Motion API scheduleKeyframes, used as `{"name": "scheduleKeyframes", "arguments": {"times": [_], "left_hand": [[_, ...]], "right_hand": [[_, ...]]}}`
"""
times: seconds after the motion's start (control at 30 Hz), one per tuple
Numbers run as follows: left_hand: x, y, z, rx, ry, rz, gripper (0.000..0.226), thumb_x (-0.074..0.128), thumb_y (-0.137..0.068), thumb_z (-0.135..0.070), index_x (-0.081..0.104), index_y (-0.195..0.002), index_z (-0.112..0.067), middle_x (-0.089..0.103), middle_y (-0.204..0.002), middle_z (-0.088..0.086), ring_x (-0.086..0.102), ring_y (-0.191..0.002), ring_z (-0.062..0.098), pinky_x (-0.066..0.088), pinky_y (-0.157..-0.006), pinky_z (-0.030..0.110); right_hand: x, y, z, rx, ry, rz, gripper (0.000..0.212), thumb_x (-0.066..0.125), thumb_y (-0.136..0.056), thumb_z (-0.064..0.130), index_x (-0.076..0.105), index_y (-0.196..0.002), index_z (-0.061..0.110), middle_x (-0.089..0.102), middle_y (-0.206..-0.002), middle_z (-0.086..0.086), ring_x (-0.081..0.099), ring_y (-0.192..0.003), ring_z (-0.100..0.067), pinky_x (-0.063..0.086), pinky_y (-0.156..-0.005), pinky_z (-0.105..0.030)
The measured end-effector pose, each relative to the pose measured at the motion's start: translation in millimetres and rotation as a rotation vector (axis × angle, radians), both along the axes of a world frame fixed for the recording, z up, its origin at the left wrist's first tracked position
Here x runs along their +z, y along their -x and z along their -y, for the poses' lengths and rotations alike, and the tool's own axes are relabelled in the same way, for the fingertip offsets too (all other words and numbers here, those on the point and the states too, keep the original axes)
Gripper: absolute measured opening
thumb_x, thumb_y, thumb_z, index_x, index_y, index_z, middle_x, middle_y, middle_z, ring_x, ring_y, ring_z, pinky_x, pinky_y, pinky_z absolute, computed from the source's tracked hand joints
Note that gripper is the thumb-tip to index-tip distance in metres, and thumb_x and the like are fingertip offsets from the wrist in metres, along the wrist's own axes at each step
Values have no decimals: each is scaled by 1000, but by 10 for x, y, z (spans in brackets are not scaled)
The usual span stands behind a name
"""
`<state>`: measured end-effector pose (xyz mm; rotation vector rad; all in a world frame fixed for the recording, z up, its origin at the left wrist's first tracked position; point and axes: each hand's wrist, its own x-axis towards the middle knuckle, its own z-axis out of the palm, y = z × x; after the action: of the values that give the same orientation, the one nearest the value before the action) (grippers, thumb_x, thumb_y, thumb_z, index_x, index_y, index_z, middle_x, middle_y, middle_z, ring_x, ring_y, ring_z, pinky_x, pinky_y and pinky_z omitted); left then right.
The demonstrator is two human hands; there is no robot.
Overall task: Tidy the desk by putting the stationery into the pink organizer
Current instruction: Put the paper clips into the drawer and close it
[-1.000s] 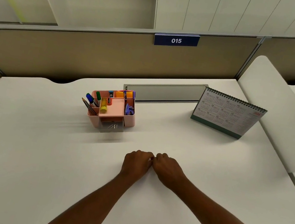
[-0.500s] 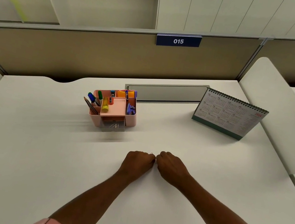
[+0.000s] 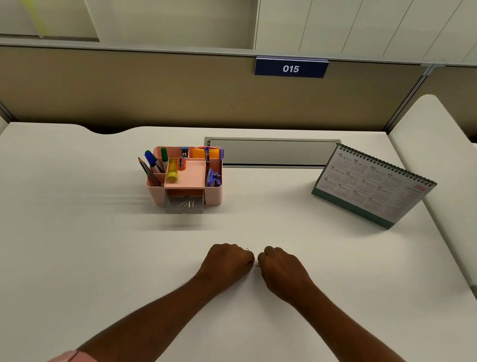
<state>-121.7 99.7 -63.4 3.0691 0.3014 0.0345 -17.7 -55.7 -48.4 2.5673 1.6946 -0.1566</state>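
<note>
Grips curled, contents impossible to tell, left hand (image 3: 228,263) and right hand (image 3: 283,272) edge apart; pink organizer (image 3: 213,191) looks nearly filled.

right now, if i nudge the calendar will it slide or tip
Probably slides: the calendar leans on a wide green base on the smooth desk. Likely light, being spiral-bound card. A push high up may fold or topple it.

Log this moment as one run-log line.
left hand: curled, on desk | right hand: curled, beside left | between them: tiny thing, unclear | pink organizer: stocked, untouched
</note>
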Motion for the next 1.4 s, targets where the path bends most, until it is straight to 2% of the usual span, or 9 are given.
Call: {"name": "scheduleKeyframes", "arguments": {"times": [0.2,0.33,0.47,0.57,0.7,0.83,0.97,1.17,1.4], "left_hand": [[16,-27,-60,-75,6,-13,35,50,-101,-47,76,-95,-25,76,-86,0,71,-81,24,36,-61,29],[20,-67,-74,-89,-9,-24,36,49,-101,-46,76,-94,-23,76,-86,1,71,-82,24,38,-61,31],[68,-101,-92,-96,-1,-56,32,49,-101,-43,74,-102,-23,76,-94,2,70,-89,26,43,-67,33],[108,-107,-69,-65,33,-56,30,51,-100,-42,74,-104,-22,76,-95,4,69,-90,28,46,-69,34],[108,-82,-40,-44,51,-25,29,51,-99,-41,73,-100,-22,75,-92,3,70,-88,28,46,-66,35],[113,-79,-32,-22,55,-32,32,49,-100,-43,74,-101,-22,75,-93,3,69,-89,26,42,-66,33],[134,-72,-29,8,93,-43,33,50,-101,-45,75,-106,-24,76,-99,3,69,-95,25,43,-70,33],[197,-67,-23,-11,90,-39,33,50,-103,-46,76,-108,-27,77,-100,1,69,-95,23,36,-67,29],[219,-41,-59,-17,103,-34,33,52,-100,-46,77,-101,-24,77,-95,3,70,-92,25,34,-66,29]], "right_hand": [[-33,6,22,155,5,175,27,71,-53,-2,55,-66,16,49,-65,-2,48,-51,-19,24,-36,-28],[-140,-64,42,154,-48,123,24,73,-63,0,58,-73,15,52,-71,-3,51,-56,-21,27,-40,-30],[-133,-160,37,-73,-212,-179,6,60,-84,8,60,-84,15,59,-85,-3,60,-74,-26,42,-53,-36],[-121,-209,96,-412,-454,-573,33,52,-76,-3,65,-86,25,64,-85,7,60,-78,-13,50,-68,-31],[-121,-202,121,-615,-674,-687,40,48,-79,-9,62,-79,29,61,-72,7,55,-66,-10,44,-60,-28],[-104,-171,76,-532,-502,-626,41,45,-70,1,63,-91,32,62,-88,13,58,-84,-8,50,-70,-30],[-112,-107,36,-188,-252,-350,25,54,-81,16,64,-101,26,59,-102,6,55,-100,-20,52,-68,-37],[-95,-144,-44,123,-125,-53,11,69,-77,11,63,-86,15,58,-78,-3,58,-68,-24,29,-47,-31],[-143,-177,-19,284,-56,149,9,67,-80,9,63,-82,16,53,-72,-2,51,-61,-20,36,-45,-33]]}}
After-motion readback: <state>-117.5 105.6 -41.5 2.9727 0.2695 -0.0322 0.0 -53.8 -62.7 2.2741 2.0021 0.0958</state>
